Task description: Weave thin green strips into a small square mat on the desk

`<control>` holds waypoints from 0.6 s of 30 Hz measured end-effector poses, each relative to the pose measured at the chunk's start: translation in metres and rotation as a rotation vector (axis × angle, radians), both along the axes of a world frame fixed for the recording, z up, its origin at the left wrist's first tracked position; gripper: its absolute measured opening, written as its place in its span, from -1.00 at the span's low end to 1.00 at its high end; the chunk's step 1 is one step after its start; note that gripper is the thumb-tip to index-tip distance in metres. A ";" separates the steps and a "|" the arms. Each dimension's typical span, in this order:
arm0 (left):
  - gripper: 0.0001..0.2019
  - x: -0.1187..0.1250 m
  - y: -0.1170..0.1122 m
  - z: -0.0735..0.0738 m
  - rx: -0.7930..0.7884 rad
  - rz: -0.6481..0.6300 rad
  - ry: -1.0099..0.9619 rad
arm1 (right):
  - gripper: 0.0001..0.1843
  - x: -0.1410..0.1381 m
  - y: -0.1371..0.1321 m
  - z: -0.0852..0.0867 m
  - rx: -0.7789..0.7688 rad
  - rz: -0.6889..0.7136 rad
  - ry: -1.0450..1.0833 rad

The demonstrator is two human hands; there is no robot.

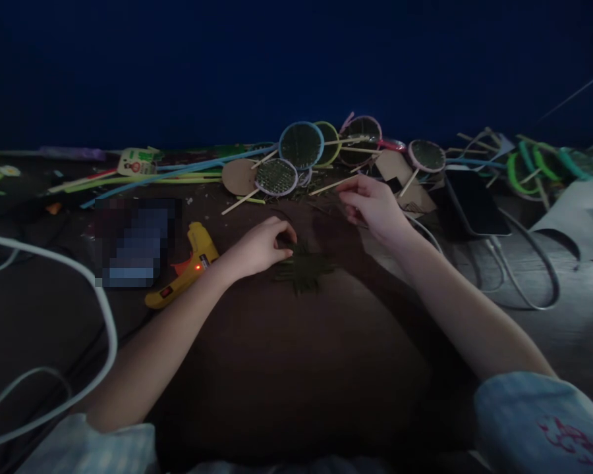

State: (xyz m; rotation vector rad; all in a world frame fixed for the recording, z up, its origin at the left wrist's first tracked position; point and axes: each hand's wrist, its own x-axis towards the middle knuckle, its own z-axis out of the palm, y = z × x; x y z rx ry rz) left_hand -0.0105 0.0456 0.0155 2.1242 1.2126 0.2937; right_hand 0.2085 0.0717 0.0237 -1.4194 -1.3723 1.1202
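Observation:
A small piece of crossed dark green strips (304, 268) lies flat on the brown table, blurred in the dim light. My left hand (267, 247) is at its upper left edge, thumb and forefinger curved with a gap between them; whether it touches the strips I cannot tell. Farther right and higher, my right hand (368, 203) has its fingers curled together, and what they hold, if anything, is hidden. A pale wooden stick (331, 186) runs up to its fingertips from behind; contact is unclear. Beside my left forearm lies a yellow glue gun (190, 270) with a lit red light.
Round fans with a blue rim (301, 145), a lilac rim (275, 177) and other colours line the back. Cardboard discs (240, 176) and coloured strips (178, 172) lie among them. A phone (477, 201) with a cable is at right; a white cable (109, 322) loops at left.

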 end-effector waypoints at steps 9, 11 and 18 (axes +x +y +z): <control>-0.85 0.001 -0.001 0.001 -0.014 0.011 0.007 | -0.90 -0.016 -0.028 0.022 0.010 0.275 -0.303; -0.85 0.002 -0.001 0.001 -0.019 0.010 -0.012 | -0.93 -0.025 -0.036 0.022 0.063 0.354 -0.425; -0.80 0.003 0.000 0.000 -0.017 0.028 -0.021 | -0.95 -0.039 -0.043 0.013 0.124 0.455 -0.686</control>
